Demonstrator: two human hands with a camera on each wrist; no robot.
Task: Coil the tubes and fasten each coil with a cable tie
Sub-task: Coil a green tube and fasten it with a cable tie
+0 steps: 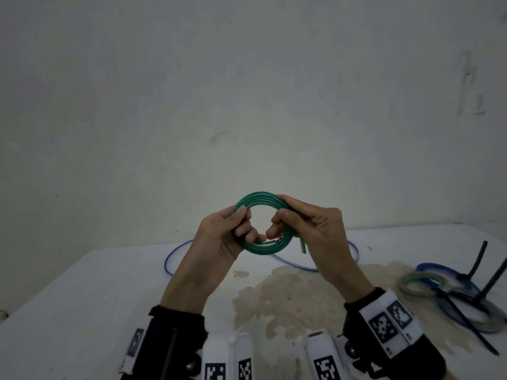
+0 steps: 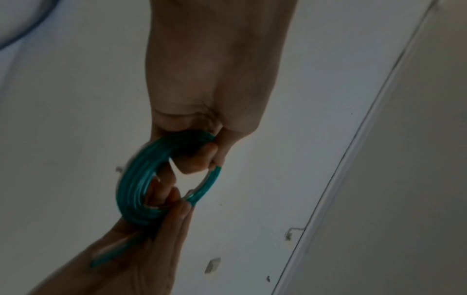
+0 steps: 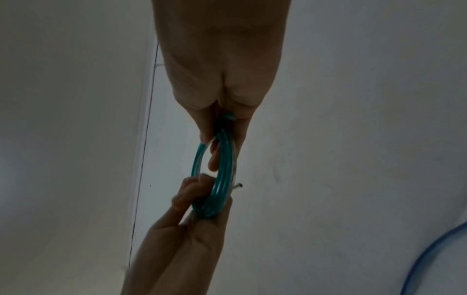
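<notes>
Above the white table (image 1: pixel 82 311), green tube coil (image 1: pixel 260 223) held in the air: left hand (image 1: pixel 219 237) curled around its left side, right hand (image 1: pixel 310 229) pinching the right side, free end (image 1: pixel 303 246) hanging loose. Not yet tied. Risk: loosening either grip to fetch a black cable tie (image 1: pixel 466 322), and the springy turns opening again.

Bare left hand (image 1: pixel 219 237), bare right hand (image 1: pixel 312 229); black wrist cuffs (image 1: pixel 367 305) behind each, white bands (image 1: pixel 389 322) with black-and-white square markers.
</notes>
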